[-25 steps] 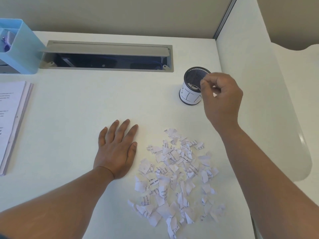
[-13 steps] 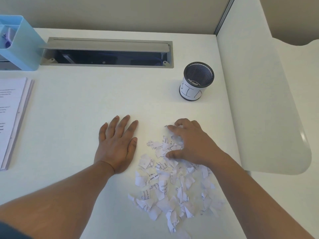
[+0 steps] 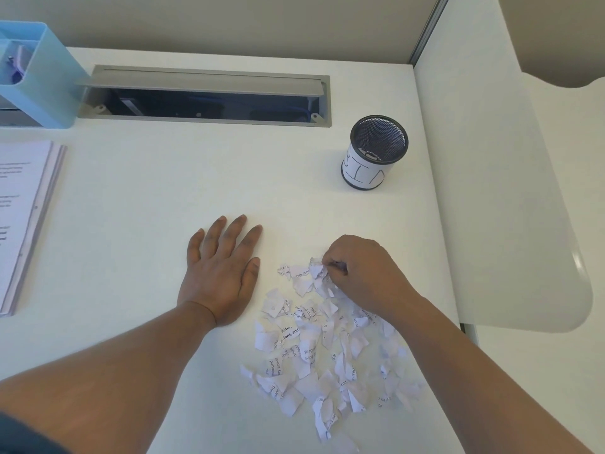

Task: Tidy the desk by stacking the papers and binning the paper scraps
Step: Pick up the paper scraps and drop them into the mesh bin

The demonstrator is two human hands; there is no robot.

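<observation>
Mostly white desk (image 3: pixel 163 198), beige partition (image 3: pixel 248 21) behind.

Bare desk (image 3: pixel 294 198) before mesh cup (image 3: pixel 370 158)

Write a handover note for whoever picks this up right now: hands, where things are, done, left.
Left hand: flat on the desk, holding nothing.
Right hand: pinching scraps at the far edge of the scrap pile.
Mesh bin: upright, far right, beyond the pile; little or nothing visible inside.
Papers: stacked at the left edge, partly out of frame.
Done: papers look stacked.
Left: carry this pinch to the bin, then clear the rest of the pile, which is nearly all on the desk.
</observation>
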